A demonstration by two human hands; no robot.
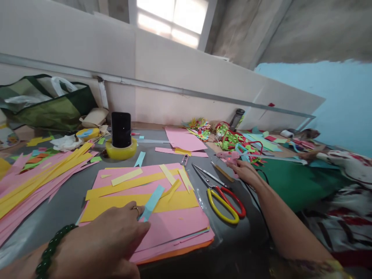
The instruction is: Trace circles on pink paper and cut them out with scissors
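Observation:
My left hand (pixel 112 232) is closed over the near left part of a stack of pink paper (pixel 171 228), pinching a light blue paper strip (pixel 154 201) at its near end. A narrow yellow strip (pixel 171 190) meets the blue strip's far end. Wide yellow strips (pixel 110 205) and paler yellow strips (pixel 126 177) lie on the stack. Off to the right, my right hand (pixel 242 171) is wrapped round a pink glue gun (pixel 228 155) with a small red light; its cord runs down beside the forearm. Scissors (pixel 222 197) with red and yellow handles lie between the hands.
A phone (pixel 121 130) stands in a yellow tape roll (pixel 121 149). Yellow and pink strips (pixel 49 178) are piled at left, below a green bag (pixel 52 100). Coloured paper pieces (pixel 229 137) and a dark bottle (pixel 236 119) sit at the back. Another person's arm (pixel 316 157) is at right.

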